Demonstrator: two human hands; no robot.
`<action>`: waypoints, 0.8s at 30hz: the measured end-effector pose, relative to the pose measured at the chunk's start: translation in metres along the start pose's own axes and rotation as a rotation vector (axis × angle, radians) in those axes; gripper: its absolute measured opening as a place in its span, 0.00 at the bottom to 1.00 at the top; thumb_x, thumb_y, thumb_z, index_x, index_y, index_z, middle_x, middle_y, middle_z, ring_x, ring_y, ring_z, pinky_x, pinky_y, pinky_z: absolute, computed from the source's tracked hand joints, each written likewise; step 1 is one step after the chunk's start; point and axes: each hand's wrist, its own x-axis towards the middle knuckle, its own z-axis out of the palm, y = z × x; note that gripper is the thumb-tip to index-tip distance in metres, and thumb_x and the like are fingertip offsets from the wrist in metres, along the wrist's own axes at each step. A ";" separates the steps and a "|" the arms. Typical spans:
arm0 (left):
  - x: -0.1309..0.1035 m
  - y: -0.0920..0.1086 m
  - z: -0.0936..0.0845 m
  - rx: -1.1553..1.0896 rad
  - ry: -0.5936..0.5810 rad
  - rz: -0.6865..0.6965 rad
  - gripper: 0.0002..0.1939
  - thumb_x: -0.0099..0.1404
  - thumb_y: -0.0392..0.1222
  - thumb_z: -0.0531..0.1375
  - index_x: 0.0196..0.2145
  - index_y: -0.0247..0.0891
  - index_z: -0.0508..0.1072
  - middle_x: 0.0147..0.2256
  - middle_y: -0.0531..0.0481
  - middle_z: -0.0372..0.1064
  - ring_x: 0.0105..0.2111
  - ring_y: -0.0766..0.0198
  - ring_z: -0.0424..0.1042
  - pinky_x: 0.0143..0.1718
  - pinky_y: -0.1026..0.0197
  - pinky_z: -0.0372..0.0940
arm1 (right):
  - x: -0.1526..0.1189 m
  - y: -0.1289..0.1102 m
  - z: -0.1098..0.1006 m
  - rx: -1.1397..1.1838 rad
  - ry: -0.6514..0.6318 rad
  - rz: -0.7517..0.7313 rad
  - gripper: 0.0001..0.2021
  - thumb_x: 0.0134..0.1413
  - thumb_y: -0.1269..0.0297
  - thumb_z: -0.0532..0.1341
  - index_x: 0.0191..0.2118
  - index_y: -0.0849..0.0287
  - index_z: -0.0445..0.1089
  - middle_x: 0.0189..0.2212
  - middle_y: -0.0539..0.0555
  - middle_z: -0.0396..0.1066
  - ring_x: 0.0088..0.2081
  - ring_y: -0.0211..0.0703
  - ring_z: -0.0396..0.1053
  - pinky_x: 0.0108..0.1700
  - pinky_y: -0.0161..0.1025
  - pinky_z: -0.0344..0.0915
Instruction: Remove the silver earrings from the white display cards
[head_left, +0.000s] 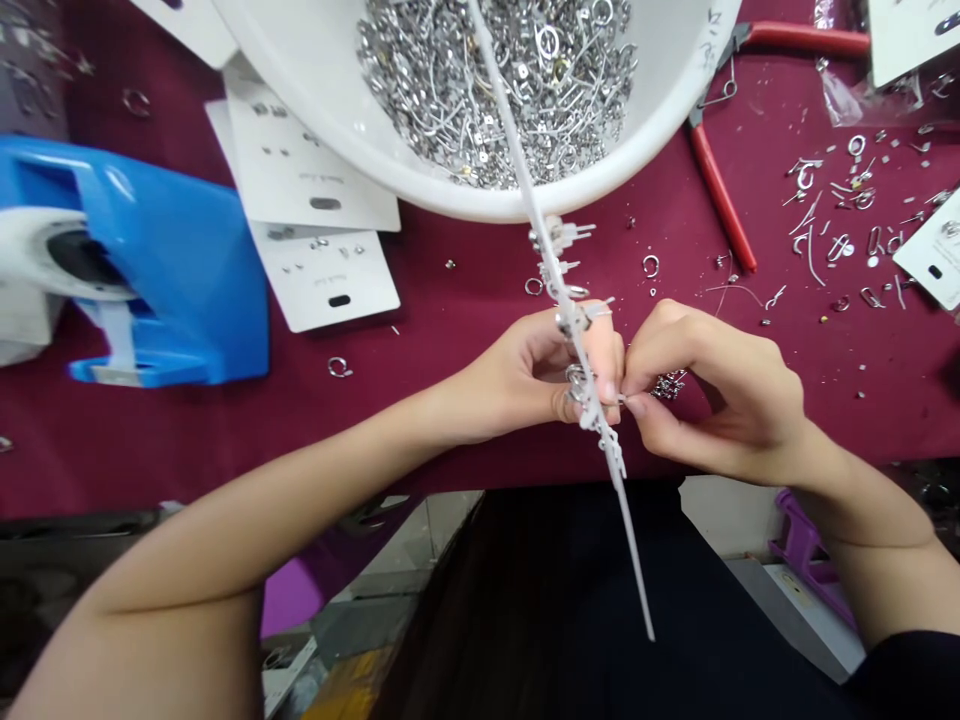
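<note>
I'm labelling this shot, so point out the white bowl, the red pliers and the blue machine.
white bowl [330,110]: head view, bare inner wall at left.
red pliers [721,196]: head view, middle of the lower red handle.
blue machine [187,270]: head view, blue housing's top face.

Around my maroon work cloth [465,320]

Blue machine [150,260] at nine o'clock, white cards [315,200] at eleven, red pliers [720,190] at one, loose rings [847,210] at two.

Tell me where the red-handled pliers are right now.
In the head view, the red-handled pliers lie on the maroon tablecloth at upper right, just right of the white bowl of metal parts, above the right hand.
</note>
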 end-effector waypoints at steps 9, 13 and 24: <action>-0.004 -0.014 -0.001 -0.278 -0.049 0.004 0.23 0.62 0.61 0.64 0.27 0.37 0.67 0.24 0.59 0.59 0.26 0.77 0.67 0.30 0.73 0.67 | 0.003 -0.002 -0.001 0.002 -0.020 -0.039 0.06 0.62 0.75 0.58 0.36 0.57 0.66 0.31 0.50 0.71 0.32 0.34 0.67 0.37 0.38 0.71; -0.003 -0.018 -0.003 -0.242 -0.065 -0.016 0.24 0.61 0.63 0.64 0.28 0.37 0.68 0.24 0.59 0.59 0.26 0.76 0.67 0.30 0.72 0.67 | 0.003 -0.003 -0.003 -0.014 -0.032 -0.034 0.04 0.62 0.73 0.59 0.36 0.57 0.66 0.31 0.50 0.71 0.32 0.35 0.67 0.37 0.38 0.70; -0.002 -0.002 0.001 -0.299 -0.082 -0.104 0.21 0.61 0.56 0.66 0.27 0.35 0.68 0.26 0.57 0.67 0.27 0.76 0.68 0.28 0.73 0.64 | 0.001 -0.004 0.000 -0.001 -0.009 -0.004 0.05 0.61 0.73 0.59 0.34 0.57 0.64 0.30 0.49 0.70 0.30 0.33 0.65 0.36 0.36 0.68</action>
